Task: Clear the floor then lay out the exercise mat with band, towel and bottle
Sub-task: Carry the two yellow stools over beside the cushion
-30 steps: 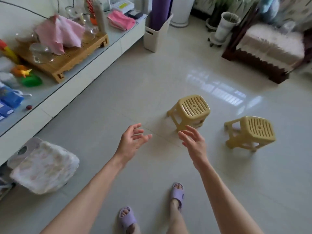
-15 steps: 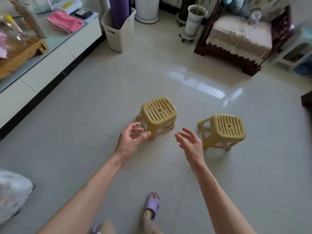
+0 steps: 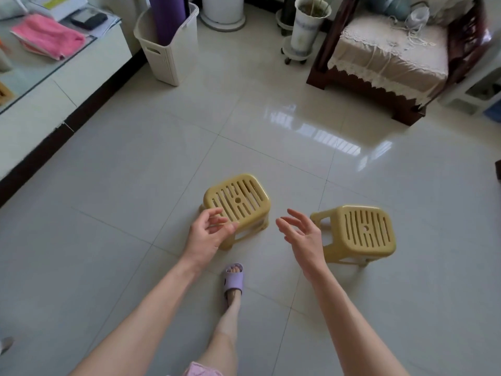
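On the tiled floor (image 3: pixel 135 172), head view:

- Two yellow slatted plastic stools, left stool (image 3: pixel 238 199) and right stool (image 3: pixel 366 229), upright and apart. They stand where the mat would likely go, so clearing comes first.
- Left hand (image 3: pixel 208 234): fingers loosely curved and spread, holding nothing. It overlaps the left stool's near corner; contact cannot be told.
- Right hand (image 3: pixel 301 234): fingers spread, empty, between the stools, probably poised for a grasp.
- Purple rolled mat (image 3: pixel 166 17): upright in a white bin (image 3: pixel 168 55) beside the table (image 3: pixel 81 69), stored and untouched.
- Pink towel (image 3: pixel 47 36): folded on the table.
- Band, bottle: not seen.
- Change from half a second earlier: the stools lie nearer, the left hand then stopped short of its stool, and a white bag has left view.
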